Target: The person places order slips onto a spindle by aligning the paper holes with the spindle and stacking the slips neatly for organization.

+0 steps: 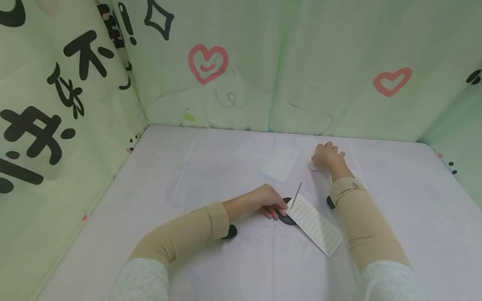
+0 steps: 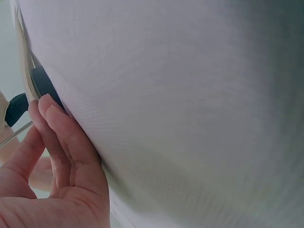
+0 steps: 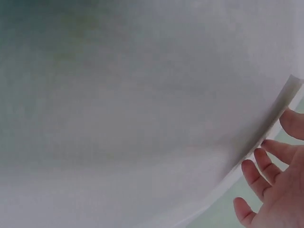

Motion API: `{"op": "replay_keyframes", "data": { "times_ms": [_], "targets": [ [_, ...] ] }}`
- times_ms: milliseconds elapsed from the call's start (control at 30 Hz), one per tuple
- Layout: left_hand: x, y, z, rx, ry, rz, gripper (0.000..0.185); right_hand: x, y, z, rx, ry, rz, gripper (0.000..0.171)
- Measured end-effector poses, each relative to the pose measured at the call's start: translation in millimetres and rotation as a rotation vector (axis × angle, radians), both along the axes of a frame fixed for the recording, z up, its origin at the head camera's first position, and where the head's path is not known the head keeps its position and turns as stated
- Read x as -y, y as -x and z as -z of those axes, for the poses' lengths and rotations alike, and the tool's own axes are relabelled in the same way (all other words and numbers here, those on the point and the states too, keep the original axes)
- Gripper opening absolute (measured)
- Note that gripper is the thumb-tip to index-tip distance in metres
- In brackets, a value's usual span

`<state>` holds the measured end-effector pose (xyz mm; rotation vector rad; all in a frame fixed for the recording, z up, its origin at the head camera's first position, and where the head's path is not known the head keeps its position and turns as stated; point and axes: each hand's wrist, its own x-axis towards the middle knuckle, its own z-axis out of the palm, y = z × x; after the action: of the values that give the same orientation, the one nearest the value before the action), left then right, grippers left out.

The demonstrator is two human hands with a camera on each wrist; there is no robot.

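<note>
A: Left hand status?
B: Left hand (image 1: 265, 200) has thumb and fingertips narrowed at the corner of a long lined sheet (image 1: 316, 225), pinching it. Left wrist view shows the sheet nearly edge-on; can't tell if single or stacked.
A: Where's that sheet?
B: Over part of a round black base (image 1: 288, 221), in front of the person. Thin metal spike (image 1: 296, 194) rises at the sheet's pinched corner, tilted in the head view. Far corner of the sheet points toward the person's right forearm.
A: Right hand?
B: Right hand (image 1: 329, 154) is out near the far table edge, fingers spread, tips touching a lined slip (image 1: 306, 148). Can't tell if thumb and finger grip it. Right wrist view shows one edge of it close to the thumb.
A: Anything between?
B: Second lined slip (image 1: 281, 163), flat, just left of the one at the right hand. Not touched by either hand.
A: Surroundings?
B: Pale cloth-covered table (image 1: 211, 163). Light green curtain (image 1: 320, 62) behind, printed with pink hearts (image 1: 222, 62). Both forearms in tan sleeves (image 1: 180, 232).
</note>
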<state>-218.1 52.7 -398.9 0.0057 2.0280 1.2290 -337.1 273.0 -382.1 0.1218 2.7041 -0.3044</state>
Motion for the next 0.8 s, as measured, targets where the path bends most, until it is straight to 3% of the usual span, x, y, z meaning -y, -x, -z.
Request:
{"op": "replay_keyframes", "data": {
  "times_ms": [267,433,800],
  "targets": [
    [-1,-0.3,0.0,0.003,0.005,0.012,0.01,0,6.6,0.7,-0.063,0.056,-0.046,0.063],
    [0,0.4,-0.3,0.0,0.007,0.012,0.01,1,9.8,0.7,-0.091,0.036,-0.071,0.062],
    [2,0.4,0.4,0.004,-0.005,0.027,0.011,-3,20.3,9.1,-0.067,0.003,-0.069,0.064]
  ]
}}
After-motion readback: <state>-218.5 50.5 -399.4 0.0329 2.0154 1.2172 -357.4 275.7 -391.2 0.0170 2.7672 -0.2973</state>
